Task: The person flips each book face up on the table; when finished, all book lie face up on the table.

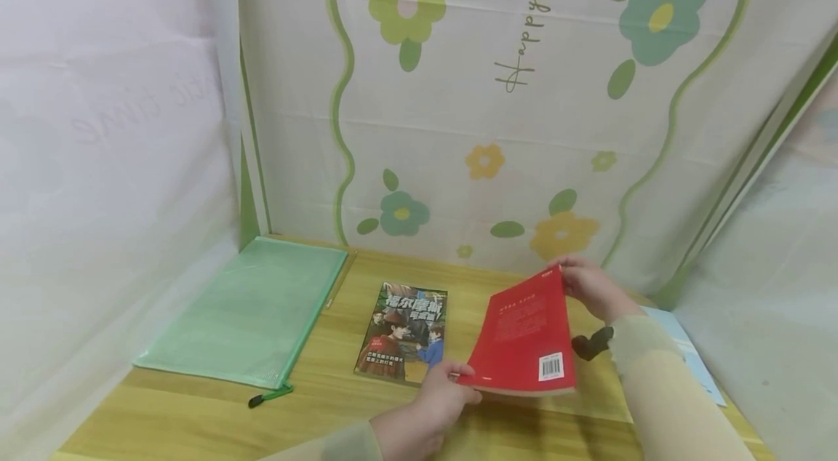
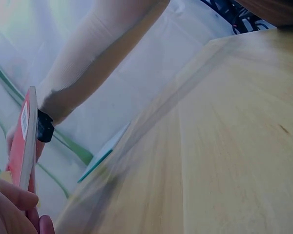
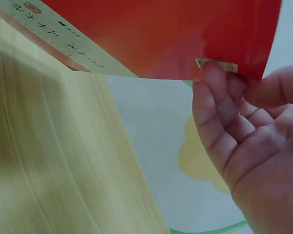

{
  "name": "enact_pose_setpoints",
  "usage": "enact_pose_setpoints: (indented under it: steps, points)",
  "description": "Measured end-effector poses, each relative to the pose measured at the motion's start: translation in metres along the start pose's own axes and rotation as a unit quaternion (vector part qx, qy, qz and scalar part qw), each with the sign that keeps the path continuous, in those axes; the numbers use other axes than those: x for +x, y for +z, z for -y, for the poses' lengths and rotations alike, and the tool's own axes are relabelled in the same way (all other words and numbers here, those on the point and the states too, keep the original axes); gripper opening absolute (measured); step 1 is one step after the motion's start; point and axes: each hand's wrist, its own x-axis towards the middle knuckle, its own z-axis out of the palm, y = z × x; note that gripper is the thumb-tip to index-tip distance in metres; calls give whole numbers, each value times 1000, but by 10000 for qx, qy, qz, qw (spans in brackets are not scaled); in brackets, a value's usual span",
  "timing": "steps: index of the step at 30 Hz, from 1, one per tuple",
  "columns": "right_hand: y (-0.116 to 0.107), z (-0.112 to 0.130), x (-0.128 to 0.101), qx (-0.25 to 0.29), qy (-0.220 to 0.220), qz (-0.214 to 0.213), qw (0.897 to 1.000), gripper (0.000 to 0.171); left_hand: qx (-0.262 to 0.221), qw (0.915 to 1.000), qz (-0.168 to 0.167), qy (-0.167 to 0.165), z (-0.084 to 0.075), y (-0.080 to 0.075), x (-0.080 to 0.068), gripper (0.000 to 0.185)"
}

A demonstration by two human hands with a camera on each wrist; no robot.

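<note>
Both hands hold a red book point(image 1: 524, 337) tilted over the table, its back cover with a white barcode label facing up in the head view. My left hand point(image 1: 435, 403) pinches the near left corner between thumb and fingers. At the far right corner my right hand point(image 1: 592, 286) grips the edge, thumb on one face and fingers on the other, as the right wrist view shows. A cream strip with writing crosses the book's underside point(image 3: 151, 39). Left of the red book, a comic-style book point(image 1: 406, 330) with illustrated figures lies face up on the table.
A green zip pouch point(image 1: 242, 308) with a dark-tipped zipper pull point(image 1: 268, 395) lies at the left of the wooden table point(image 1: 340, 417). A light blue flat item point(image 1: 681, 345) lies at the right, partly behind the right forearm. Flower-printed curtains point(image 1: 458, 112) surround the table.
</note>
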Motion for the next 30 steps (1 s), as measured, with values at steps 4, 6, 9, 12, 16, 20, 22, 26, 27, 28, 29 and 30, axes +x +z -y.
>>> enact_pose_setpoints:
  steps: [4,6,9,12,16,20,22,26,27,28,29,30]
  points:
    - [-2,-1,1,71,-157,308,9994,27,53,9999,-109,69,-1,1,-1,32]
    - [-4,0,0,87,-208,460,9987,28,36,9998,-159,76,0,2,-1,32]
    - [-5,1,-1,83,-334,673,9971,30,-67,9997,-215,76,-1,2,-1,32]
    - [-6,2,-2,160,-491,715,9961,30,-188,9995,-241,102,-3,3,-1,32]
    - [-6,3,-2,305,-644,591,9957,24,-317,9992,-148,192,-5,4,-2,30]
    - [-6,3,-3,182,-668,451,9966,14,-362,9990,-56,247,-7,5,-4,30]
    - [-5,3,-3,79,-677,376,9970,14,-365,9991,-45,221,-8,5,-6,29]
    - [-4,3,-2,3,-715,327,9969,27,-478,9987,67,130,-9,6,-7,26]
    - [-3,3,-2,22,-735,316,9968,30,-542,9984,122,120,-9,6,-7,25]
    - [-3,2,-2,33,-747,336,9966,32,-615,9979,179,112,-9,6,-8,25]
    - [-3,2,-1,63,-766,341,9965,33,-671,9974,236,108,-8,5,-8,25]
    - [-3,1,-1,92,-783,337,9963,33,-738,9968,292,118,-8,5,-8,25]
